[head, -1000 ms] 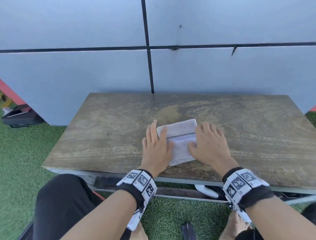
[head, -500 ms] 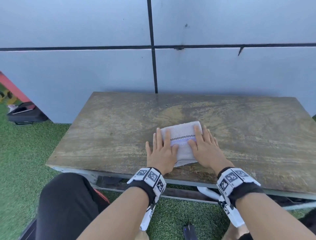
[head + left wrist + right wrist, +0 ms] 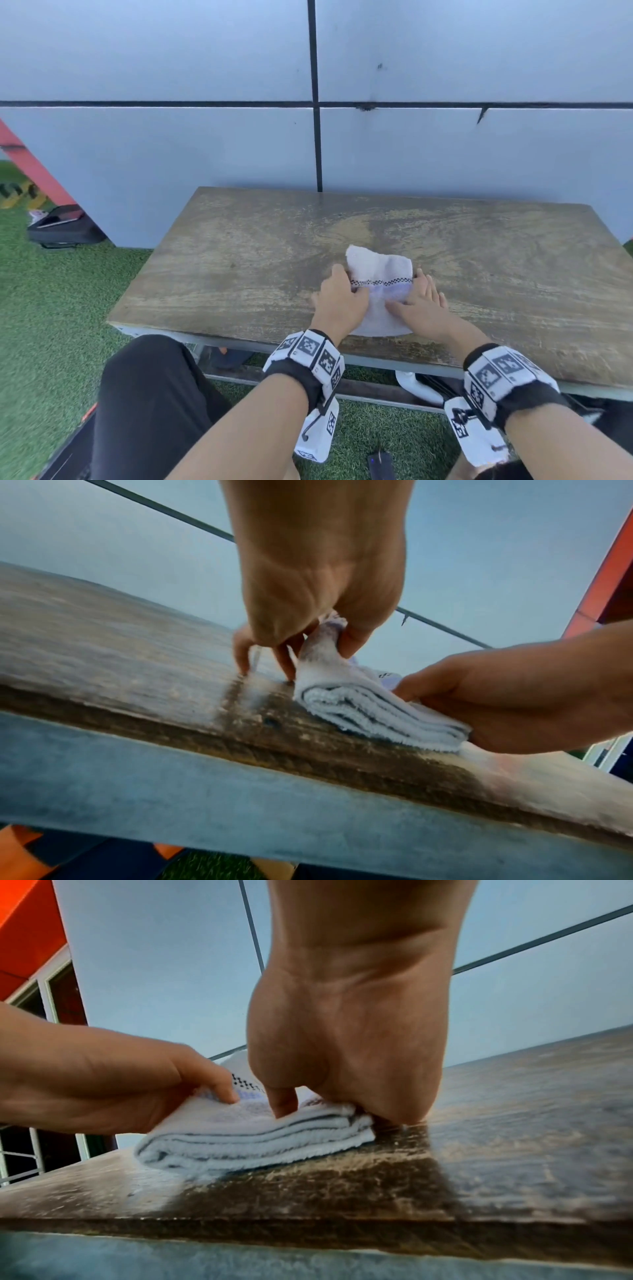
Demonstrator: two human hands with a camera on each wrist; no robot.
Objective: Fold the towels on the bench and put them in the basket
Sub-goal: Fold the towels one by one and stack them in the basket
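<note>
1. Your left hand pinches the left edge of the folded towel between thumb and curled fingers; the left wrist view shows that edge lifted off the wood, which the head view only hints at.
2. Your right hand grips the towel's right side, thumb on top; the right wrist view shows the thumb pressing the stacked layers, while the fingers beyond the palm are hidden.
3. Only the wrist views show the towel's near edge: several white terry layers stacked, with dark lines between them. Only the head view shows the black-and-white checked band running across its top.
4. The towel lies on the wooden bench, near the front edge, right of the middle; its far end tilts upward.
5. No view shows a basket. A dark bag lies on the green turf at the left, beside the grey panelled wall; what lies on it is too small to tell.
</note>
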